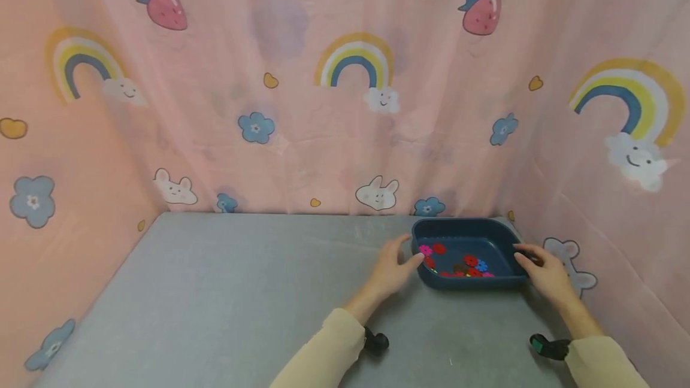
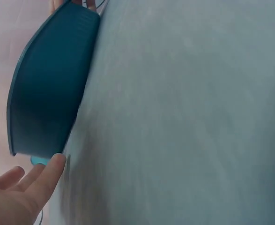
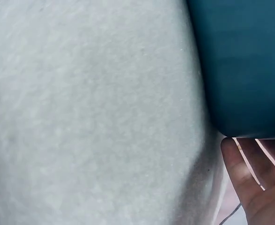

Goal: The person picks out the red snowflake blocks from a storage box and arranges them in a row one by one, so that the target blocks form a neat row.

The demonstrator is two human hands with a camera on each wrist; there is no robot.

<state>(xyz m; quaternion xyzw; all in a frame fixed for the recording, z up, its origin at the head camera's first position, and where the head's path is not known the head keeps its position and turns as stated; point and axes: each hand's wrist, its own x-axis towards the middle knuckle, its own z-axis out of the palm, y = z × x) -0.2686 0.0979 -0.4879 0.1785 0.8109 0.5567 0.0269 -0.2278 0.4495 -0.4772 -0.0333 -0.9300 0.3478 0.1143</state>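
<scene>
A dark blue plastic basin [image 1: 498, 283] sits at the far right of the grey table. Small flower-shaped pieces [image 1: 471, 261] in red, pink and blue lie inside it, mostly along its near side and left end. My left hand [image 1: 390, 269] is at the basin's left end, fingers spread and thumb apart; in the left wrist view its fingertips [image 2: 58, 160] are right at the basin's lower edge. At the opposite end, my right hand [image 1: 550, 274] has its fingertips at the rim. The right wrist view shows its straight fingers [image 3: 240, 171] against the basin's end wall.
The grey table [image 1: 226, 304] spreads out left of the basin and in front of it. A pink patterned curtain [image 1: 302, 154] hangs behind the table and along both sides, close to the basin's right end. Black wrist mounts [image 1: 377, 342] stick out from both sleeves.
</scene>
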